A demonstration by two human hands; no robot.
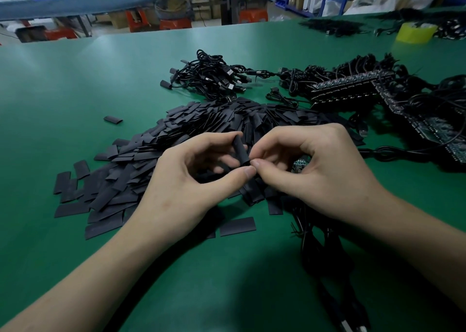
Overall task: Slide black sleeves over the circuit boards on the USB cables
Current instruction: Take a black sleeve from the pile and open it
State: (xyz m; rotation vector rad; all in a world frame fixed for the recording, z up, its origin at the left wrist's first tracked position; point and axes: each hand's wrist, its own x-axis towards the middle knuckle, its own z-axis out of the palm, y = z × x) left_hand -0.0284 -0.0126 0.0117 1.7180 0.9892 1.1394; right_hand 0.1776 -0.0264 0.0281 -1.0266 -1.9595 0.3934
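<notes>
Pinches a sleeve (pixel 239 150), nearly upright, with the left hand (pixel 191 180); nips its lower end with the right hand (pixel 325 170), sheltering a board (pixel 300 164) under curled fingers, above the pile (pixel 201 127).

Open green table (pixel 63 104) at left; sleeve pile (pixel 201 125), cable bundles (pixel 209 79) ahead.

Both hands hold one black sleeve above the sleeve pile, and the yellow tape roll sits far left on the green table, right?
No: the head view shows the yellow tape roll far right on the green table. The left hand and right hand do hold the black sleeve above the sleeve pile.
</notes>
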